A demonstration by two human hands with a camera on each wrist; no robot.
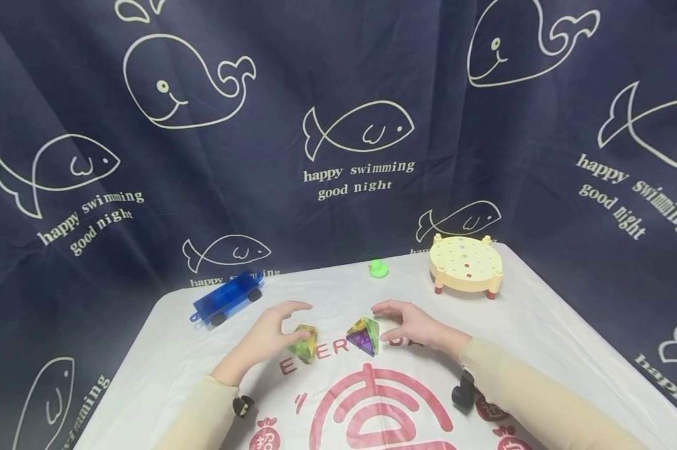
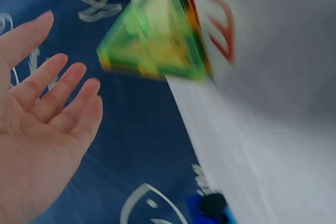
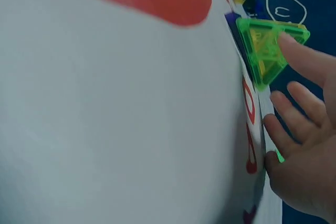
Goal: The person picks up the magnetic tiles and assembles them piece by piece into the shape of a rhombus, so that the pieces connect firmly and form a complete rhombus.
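Note:
Two small pyramids of see-through magnetic tiles sit on the white tablecloth. The left pyramid (image 1: 306,347) shows green and yellow faces, and my left hand (image 1: 267,334) curves loosely beside it. In the left wrist view, a gap separates that pyramid (image 2: 152,40) from my spread fingers (image 2: 58,93). My right hand (image 1: 416,325) is at the right side of the other pyramid (image 1: 363,340), which has purple, green and yellow faces. Its thumb (image 3: 304,56) overlaps the green face in the right wrist view, while the other fingers stand relaxed and apart from it.
A blue toy wagon (image 1: 228,300) with black wheels stands at the back left. Near the back edge is a green toy duck (image 1: 379,269). A round cream pegged stand (image 1: 465,261) on red-tipped legs is at the back right. Behind the table (image 1: 518,350) hangs a dark blue curtain (image 1: 349,231).

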